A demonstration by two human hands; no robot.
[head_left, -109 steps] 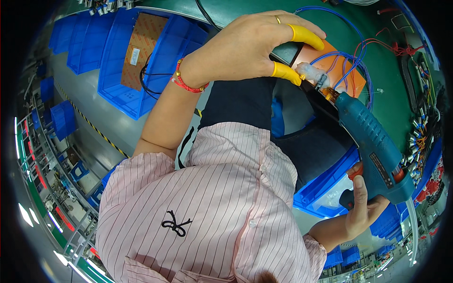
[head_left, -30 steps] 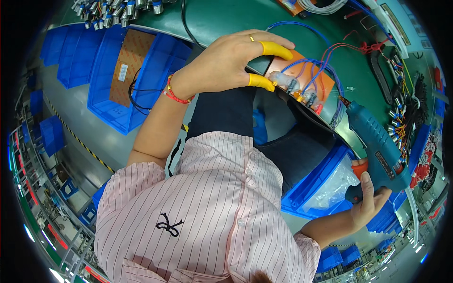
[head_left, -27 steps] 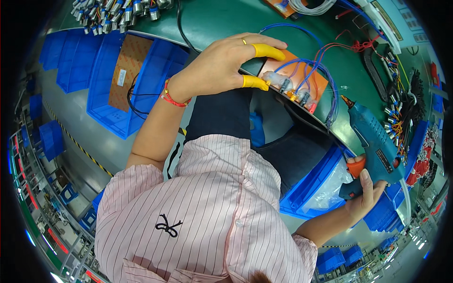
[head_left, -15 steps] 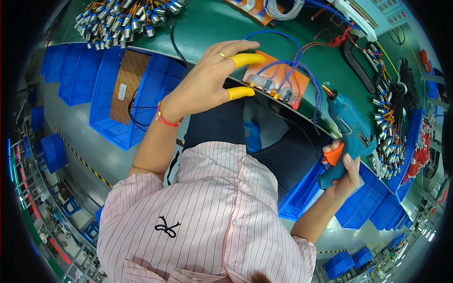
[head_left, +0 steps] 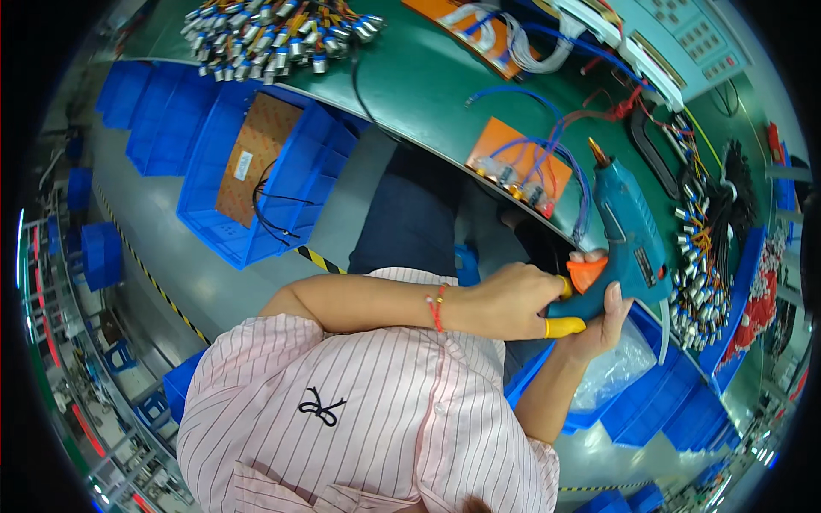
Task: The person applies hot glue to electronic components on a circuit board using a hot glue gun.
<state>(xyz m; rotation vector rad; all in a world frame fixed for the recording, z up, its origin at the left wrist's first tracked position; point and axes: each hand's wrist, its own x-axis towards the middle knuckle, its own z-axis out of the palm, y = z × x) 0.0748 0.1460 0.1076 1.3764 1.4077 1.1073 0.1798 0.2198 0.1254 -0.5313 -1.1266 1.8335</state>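
Note:
My right hand (head_left: 596, 331) holds a teal glue gun (head_left: 631, 224) by its handle, fingers by the orange trigger. The gun's nozzle points up and away over the green table edge. My left hand (head_left: 509, 301), with yellow finger cots on thumb and forefinger, grips the lower end of the gun's handle between those fingertips. Just left of the gun, an orange board (head_left: 511, 147) lies at the table edge. Along its near side sits a row of small connectors (head_left: 516, 181) with clear blobs around them, and blue and red wires (head_left: 556, 137) run from the board.
Bundles of metal-capped wired parts (head_left: 274, 38) lie at the far left; more (head_left: 703, 282) lie at right. A second orange board (head_left: 466, 32) and a pale instrument (head_left: 684, 43) stand at the back. Blue bins (head_left: 227, 231) hang below the edge; a clear plastic bag (head_left: 611, 368) is near my right wrist.
My left hand has left the orange board and come back to the right, onto the glue gun's handle. The right hand still holds the gun. The view has shifted slightly.

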